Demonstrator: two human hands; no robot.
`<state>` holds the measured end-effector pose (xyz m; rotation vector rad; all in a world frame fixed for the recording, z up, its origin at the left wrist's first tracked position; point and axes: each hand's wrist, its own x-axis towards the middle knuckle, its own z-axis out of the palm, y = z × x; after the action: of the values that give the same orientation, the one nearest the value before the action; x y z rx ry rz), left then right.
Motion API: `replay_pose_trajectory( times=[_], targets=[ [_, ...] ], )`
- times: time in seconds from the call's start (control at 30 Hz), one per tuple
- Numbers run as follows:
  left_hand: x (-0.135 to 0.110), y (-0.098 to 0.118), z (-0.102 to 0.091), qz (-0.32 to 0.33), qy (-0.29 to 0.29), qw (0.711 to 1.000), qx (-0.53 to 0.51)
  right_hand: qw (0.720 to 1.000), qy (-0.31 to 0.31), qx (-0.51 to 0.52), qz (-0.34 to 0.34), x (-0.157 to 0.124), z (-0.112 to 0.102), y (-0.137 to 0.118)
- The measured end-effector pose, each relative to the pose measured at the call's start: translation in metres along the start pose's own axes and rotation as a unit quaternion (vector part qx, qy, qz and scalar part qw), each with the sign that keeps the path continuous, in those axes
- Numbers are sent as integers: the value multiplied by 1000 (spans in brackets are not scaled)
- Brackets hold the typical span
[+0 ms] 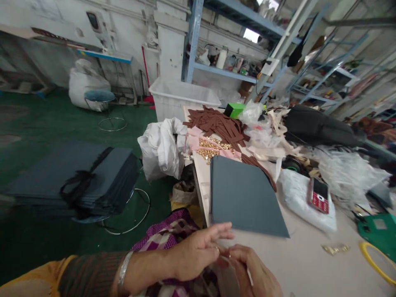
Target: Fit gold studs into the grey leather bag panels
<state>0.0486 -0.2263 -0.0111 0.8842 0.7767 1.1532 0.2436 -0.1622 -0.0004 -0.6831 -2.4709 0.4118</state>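
Note:
Near the table's front edge, my left hand [198,251] and my right hand [255,270] meet at their fingertips. A brown strip [228,274] hangs between them, its upper end pinched in my right hand. My left thumb and a finger close on something small beside the strip, with a glint of gold; the other left fingers stretch forward. Just beyond lies a stack of dark grey-blue sheets [244,198]. Farther back are small gold-coloured metal pieces [210,150] on pink material, next to a pile of brown strips [216,123].
A phone [319,196] lies on a white plastic packet [297,198] to the right. Nearby are a yellow ring [377,262] and clear bags [349,173]. At left, a tied dark stack [74,177] rests on a stool. A white sack [163,146] stands beside the table.

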Motion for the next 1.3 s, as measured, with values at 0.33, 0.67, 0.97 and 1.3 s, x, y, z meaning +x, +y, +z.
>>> replay_pose_trajectory(
  times=[0.33, 0.67, 0.97, 1.3],
  targets=[
    [-5, 20, -30, -108, 202, 972, 44, 973, 75, -155, 155, 87, 8, 74],
    [-11, 5, -24, -148, 130, 980, 22, 903, -281, 134, 297, 22, -30, 15],
    [-27, -5, -3, -195, 86, 976, -33, 844, -151, 298, 421, 0, -2, -3],
    [-28, -21, -4, -218, 122, 968, -33, 900, -142, 227, 345, 5, -8, -26]
  ],
)
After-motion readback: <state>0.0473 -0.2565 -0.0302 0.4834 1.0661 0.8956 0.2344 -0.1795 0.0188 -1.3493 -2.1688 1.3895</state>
